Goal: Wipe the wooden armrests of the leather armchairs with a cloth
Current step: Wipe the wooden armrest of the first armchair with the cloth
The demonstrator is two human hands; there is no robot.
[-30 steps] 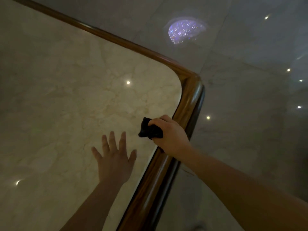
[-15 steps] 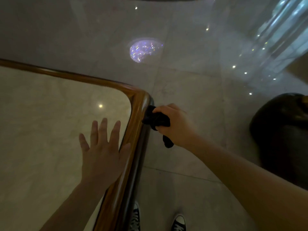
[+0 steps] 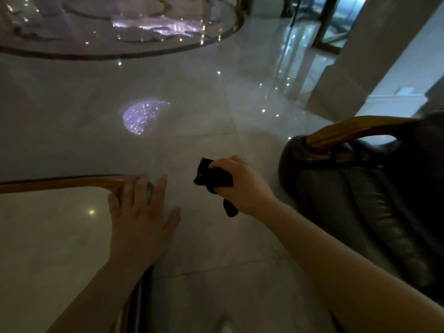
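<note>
My right hand is closed around a crumpled black cloth and hangs in the air over the floor, between the table and the chair. A dark leather armchair stands at the right, with a curved wooden armrest along its top; the cloth is well to the left of it and touches neither. My left hand lies flat with fingers spread over the rounded corner of the marble table.
The table has a wooden rim that runs left from my left hand. The polished tile floor reflects ceiling lights. A round inlay marks the floor farther away, and a pale column rises at the upper right.
The view swung right, and the armchair came fully into sight. My right hand with the cloth left the table's wooden edge and moved right, out over the floor.
</note>
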